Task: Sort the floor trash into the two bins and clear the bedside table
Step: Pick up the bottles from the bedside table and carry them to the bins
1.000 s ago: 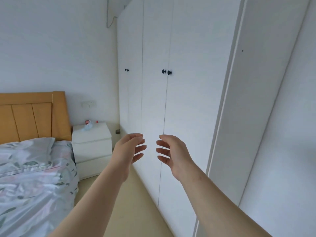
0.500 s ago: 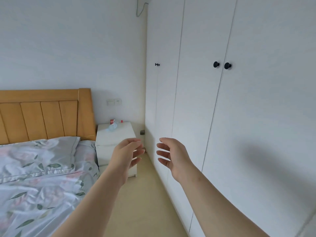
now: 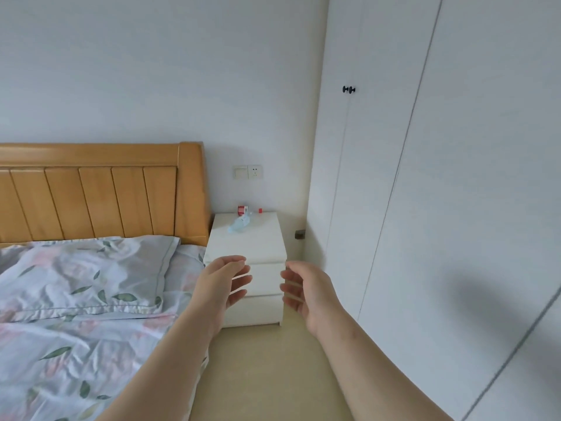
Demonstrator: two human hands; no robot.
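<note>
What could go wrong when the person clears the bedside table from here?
The clear bottle lies on its side on the bedside table; a careless touch may roll it off. The small red piece and the red and white pack sit at the rear edge by the wall and might get pushed behind. The left hand and right hand are empty, but grabbing all three at once may drop one.

The room was bright with soft, even daylight. A broad, blurred shadow [image 3: 485, 302] lay on the wardrobe [image 3: 379, 177] door at my right. The wide lens bowed the door seams near that edge. My left hand [image 3: 223, 287] and right hand [image 3: 306, 291] looked slightly soft, and the small things [image 3: 239, 224] on the bedside table [image 3: 252, 244] were indistinct.
</note>
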